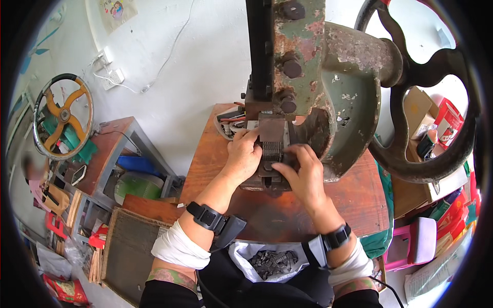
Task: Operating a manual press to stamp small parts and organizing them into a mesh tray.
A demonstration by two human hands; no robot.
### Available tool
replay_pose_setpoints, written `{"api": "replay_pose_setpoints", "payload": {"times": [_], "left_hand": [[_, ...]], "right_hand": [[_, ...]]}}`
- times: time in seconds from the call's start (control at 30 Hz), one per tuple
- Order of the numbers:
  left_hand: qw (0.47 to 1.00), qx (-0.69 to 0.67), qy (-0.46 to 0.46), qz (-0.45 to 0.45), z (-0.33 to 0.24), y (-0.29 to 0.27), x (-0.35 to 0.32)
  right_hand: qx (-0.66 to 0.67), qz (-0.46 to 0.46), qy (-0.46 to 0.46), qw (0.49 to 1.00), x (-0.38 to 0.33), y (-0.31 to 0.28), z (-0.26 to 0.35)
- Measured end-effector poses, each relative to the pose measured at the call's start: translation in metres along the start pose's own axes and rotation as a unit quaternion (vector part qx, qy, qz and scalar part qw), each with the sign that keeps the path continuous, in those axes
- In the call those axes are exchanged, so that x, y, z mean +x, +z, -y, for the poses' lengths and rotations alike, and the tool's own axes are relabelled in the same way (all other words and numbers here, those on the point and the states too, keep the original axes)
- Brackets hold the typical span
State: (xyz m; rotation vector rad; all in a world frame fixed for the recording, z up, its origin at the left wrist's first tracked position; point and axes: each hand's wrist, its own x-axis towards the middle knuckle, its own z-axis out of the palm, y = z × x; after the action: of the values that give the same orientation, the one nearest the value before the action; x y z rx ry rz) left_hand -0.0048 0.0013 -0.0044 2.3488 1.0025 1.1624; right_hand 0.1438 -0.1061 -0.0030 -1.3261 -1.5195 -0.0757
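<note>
1. Far to the left of the press, there's a spoked wheel, dark-rimmed with orange-yellow spokes, beside a wooden-topped bench.
2. Nearer, still left of the press, a shallow dark tray sits below your wooden table.
3. Just left of the press column, at the table's back, is an open container of tools, some with red-orange handles.
4. Here's your left hand, left of the press bed: fingers bent and drawn in, tips up against the left side of the work. Whether they pinch it, you can't tell from here, as the tips are partly hidden.
5. In front of the press, low by your lap, a white bag lies open around a heap of dark grey metal pieces.
6. Now the ridged metal piece, on the press bed between your hands: dark grey, blocky, crossed by close, even rows of small ridges with a dull sheen. A smooth brownish plate stands right behind it.
7. Your right hand, at the bed's right, is half open, thumb and forefinger parted; the forefinger is beside the piece's right edge, the thumb near its front end.
8. Right of the press body looms its big dark handwheel.
</note>
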Motion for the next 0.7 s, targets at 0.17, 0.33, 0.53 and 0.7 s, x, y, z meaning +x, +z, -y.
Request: {"api": "replay_pose_setpoints", "payload": {"times": [0.17,0.33,0.53,0.7], "left_hand": [[0.996,-0.078,-0.033,-0.018,-0.001,0.004,-0.002],[0.991,-0.127,0.043,0.025,0.007,0.003,0.002],[0.996,-0.034,0.045,0.069,0.01,0.004,-0.004],[0.99,0.017,0.009,0.137,-0.003,-0.008,-0.007]], "right_hand": [[0.068,0.054,0.144,0.986,0.022,0.002,-0.006],[-0.018,0.064,0.06,0.996,0.028,0.009,-0.006],[0.0,0.064,0.044,0.997,0.024,0.005,-0.003],[-0.038,0.069,0.073,0.994,0.022,-0.004,-0.002]]}}
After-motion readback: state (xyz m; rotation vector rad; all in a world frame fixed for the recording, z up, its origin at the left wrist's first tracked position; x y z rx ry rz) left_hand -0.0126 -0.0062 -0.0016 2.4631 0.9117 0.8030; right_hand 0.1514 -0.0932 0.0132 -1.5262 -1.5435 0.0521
